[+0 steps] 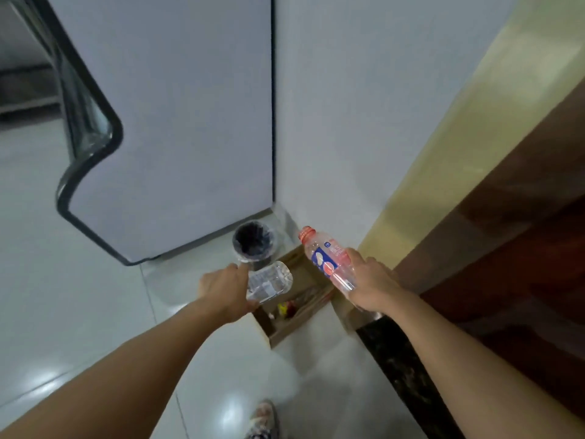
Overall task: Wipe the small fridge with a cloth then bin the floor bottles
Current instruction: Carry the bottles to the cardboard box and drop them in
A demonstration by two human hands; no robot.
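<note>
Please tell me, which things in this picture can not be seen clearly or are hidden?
Head view only:
- Label text on the red-capped bottle in the right hand: too small and blurred.
- Neck and cap of the clear bottle: hidden by the left hand.
- Inside of the bin: too dark.
- Contents of the cardboard box: partly covered by hands and bottles.
- Top of the fridge: cut off by the upper edge.
</note>
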